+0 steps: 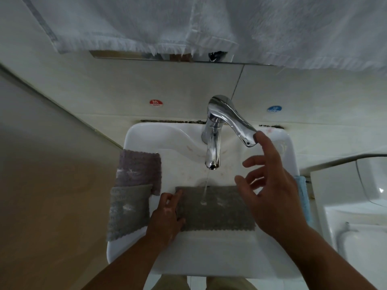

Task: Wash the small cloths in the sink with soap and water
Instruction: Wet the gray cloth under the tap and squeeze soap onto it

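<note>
A grey cloth point(215, 209) lies spread flat in the white sink point(209, 254). A thin stream of water point(206, 187) runs from the chrome faucet spout point(212, 158) onto it. My left hand point(167, 216) holds the cloth's left edge, with fingers lying over it. Spread open, my right hand point(270, 185) reaches up with its index fingertip touching the end of the faucet lever point(236, 122). Two more cloths hang over the sink's left rim: a purple-grey cloth point(139, 170) and a grey-green cloth point(127, 210).
White towels point(188, 24) hang above, along the top of the view. Hot point(156, 102) and cold point(274, 109) stickers mark the tiled wall. A blue cloth point(303, 197) hangs at the sink's right side. A toilet point(356, 206) stands to the right.
</note>
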{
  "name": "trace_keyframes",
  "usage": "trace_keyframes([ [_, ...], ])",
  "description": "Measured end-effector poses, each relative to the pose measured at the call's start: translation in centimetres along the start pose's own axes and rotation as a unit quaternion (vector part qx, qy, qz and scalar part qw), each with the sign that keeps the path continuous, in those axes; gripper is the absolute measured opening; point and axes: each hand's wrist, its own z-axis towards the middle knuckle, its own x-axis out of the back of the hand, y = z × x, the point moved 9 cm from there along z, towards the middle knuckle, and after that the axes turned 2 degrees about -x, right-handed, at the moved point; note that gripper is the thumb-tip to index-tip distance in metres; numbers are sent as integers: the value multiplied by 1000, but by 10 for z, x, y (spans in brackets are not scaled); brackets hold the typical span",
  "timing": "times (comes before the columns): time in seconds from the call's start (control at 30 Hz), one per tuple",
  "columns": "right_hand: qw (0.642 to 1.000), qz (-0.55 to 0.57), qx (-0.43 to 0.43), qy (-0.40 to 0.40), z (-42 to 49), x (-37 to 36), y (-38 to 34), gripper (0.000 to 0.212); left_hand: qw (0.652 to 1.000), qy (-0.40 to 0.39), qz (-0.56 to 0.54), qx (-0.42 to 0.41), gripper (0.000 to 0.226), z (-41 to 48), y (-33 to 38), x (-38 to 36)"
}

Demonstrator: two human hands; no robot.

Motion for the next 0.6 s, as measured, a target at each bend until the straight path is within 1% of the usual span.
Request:
trace_keyframes([
  [0.07,1000,15,-6,-4,-10,-4,10,96,1000,2,4,-2,93,0,0,1],
  [0.1,1000,24,-10,-7,-16,-7,18,91,1000,4,3,-3,93,0,0,1],
  [0.17,999,12,-24,-29,-29,-20,39,70,1000,4,1,-5,94,1,-1,0],
  [0.2,998,1,-44,-40,-35,-27,54,59,1000,3,2,-5,94,2,-2,0],
  [0.23,996,-2,-83,-44,-42,-33,74,49,1000,2,1,-5,94,2,-2,0],
  [0.27,989,13,-141,-37,-47,-37,95,42,1000,2,-3,-5,94,2,-2,0],
  [0.3,978,34,-204,-21,-52,-39,115,40,1000,3,-7,-5,93,2,-1,0],
  [0.33,965,55,-256,0,-54,-40,131,42,1000,5,-8,-5,93,2,-1,0],
  [0.4,947,83,-308,38,-50,-40,149,57,1000,7,-10,-4,93,2,0,1],
  [0.47,942,100,-314,68,-37,-41,153,71,1000,8,-14,-3,93,1,0,2],
  [0.5,941,108,-310,79,-30,-43,154,74,1000,8,-15,-4,93,1,0,2],
  [0.6,935,156,-295,117,-4,-44,153,73,1000,10,-14,-6,93,0,2,4],
])
